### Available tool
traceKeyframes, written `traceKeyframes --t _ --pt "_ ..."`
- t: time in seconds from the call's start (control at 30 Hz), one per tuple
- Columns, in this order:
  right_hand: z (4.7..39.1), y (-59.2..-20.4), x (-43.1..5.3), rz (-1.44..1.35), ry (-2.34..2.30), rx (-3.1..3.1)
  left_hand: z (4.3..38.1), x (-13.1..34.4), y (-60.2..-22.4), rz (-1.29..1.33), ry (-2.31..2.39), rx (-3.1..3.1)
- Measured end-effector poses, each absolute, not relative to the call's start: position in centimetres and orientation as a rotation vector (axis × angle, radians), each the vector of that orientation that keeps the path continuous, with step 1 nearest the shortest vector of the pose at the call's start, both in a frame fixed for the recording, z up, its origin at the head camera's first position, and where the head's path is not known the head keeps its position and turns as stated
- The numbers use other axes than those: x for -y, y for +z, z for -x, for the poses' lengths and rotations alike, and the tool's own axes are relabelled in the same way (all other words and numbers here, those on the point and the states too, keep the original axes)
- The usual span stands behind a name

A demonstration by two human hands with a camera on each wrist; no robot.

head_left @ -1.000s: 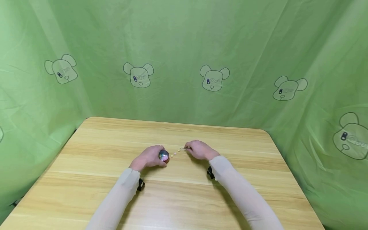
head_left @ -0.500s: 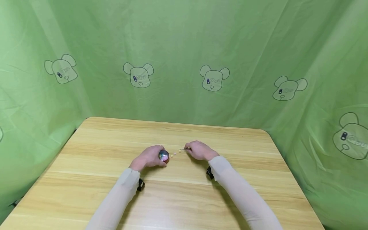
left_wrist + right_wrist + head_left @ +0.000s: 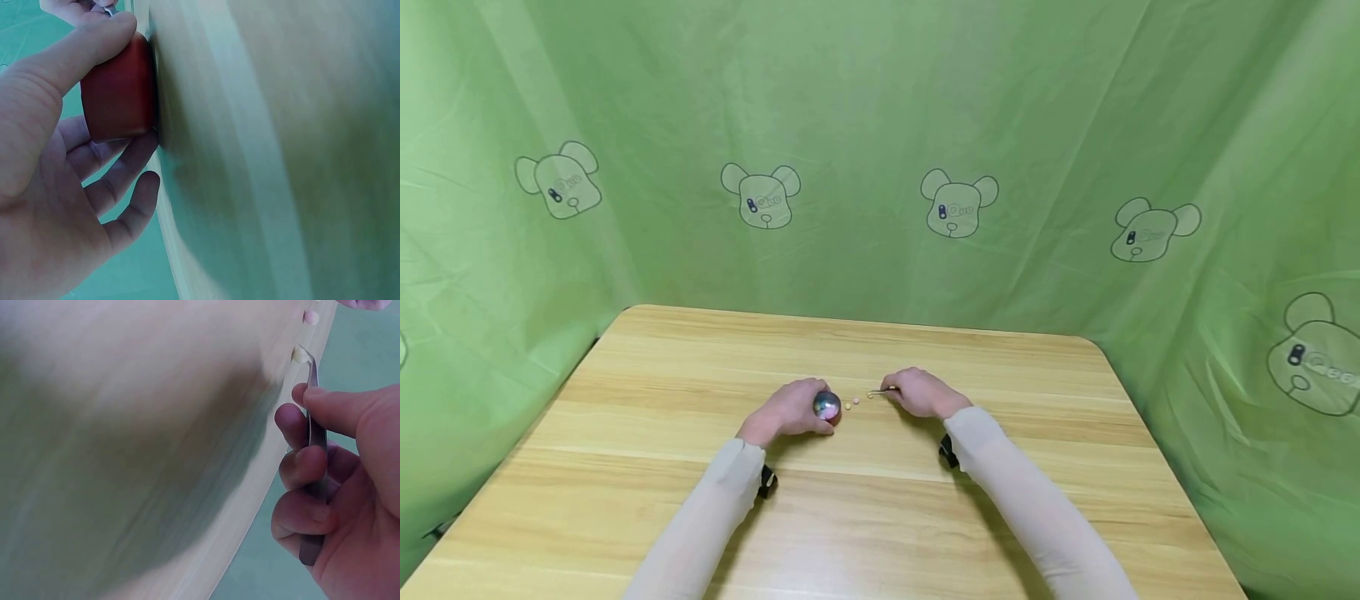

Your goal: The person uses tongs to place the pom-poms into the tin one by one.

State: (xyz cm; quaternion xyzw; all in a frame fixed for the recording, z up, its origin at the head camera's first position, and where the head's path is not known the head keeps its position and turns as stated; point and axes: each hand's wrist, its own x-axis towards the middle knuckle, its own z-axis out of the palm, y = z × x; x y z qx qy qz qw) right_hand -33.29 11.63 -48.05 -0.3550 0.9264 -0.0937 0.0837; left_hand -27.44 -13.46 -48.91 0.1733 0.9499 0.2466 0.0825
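Observation:
My left hand (image 3: 793,406) grips a small red cup (image 3: 119,90) with its thumb on one side and fingers on the other. The cup stands on the table; from the head view its shiny inside (image 3: 827,406) shows, with colours that are too small to make out. Bent-tip metal tweezers (image 3: 318,434) are held in my right hand (image 3: 921,392), the fingers curled round them. Their tips meet a pale yellow bead (image 3: 300,355) on the table; whether they clamp it I cannot tell. Between it and the cup lie a pink bead (image 3: 856,402) and another yellow bead (image 3: 847,407).
The wooden table (image 3: 850,517) reaches out around both hands. A green curtain (image 3: 857,100) with bear-head prints hangs behind it and along both sides. A black strap (image 3: 767,482) is on the left wrist, and another black strap (image 3: 949,452) on the right.
The tweezer tips and the yellow bead at them have shifted slightly to the right and nearer to me. My left hand and the cup stay where they were.

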Motion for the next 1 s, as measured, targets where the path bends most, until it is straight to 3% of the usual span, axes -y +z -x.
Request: traceKeyframes --t 1.0 --pt "31.4 -46.1 -12.5 1.23 -0.347 -2.781 27.2 13.3 -49.1 -0.509 0.762 -2.824"
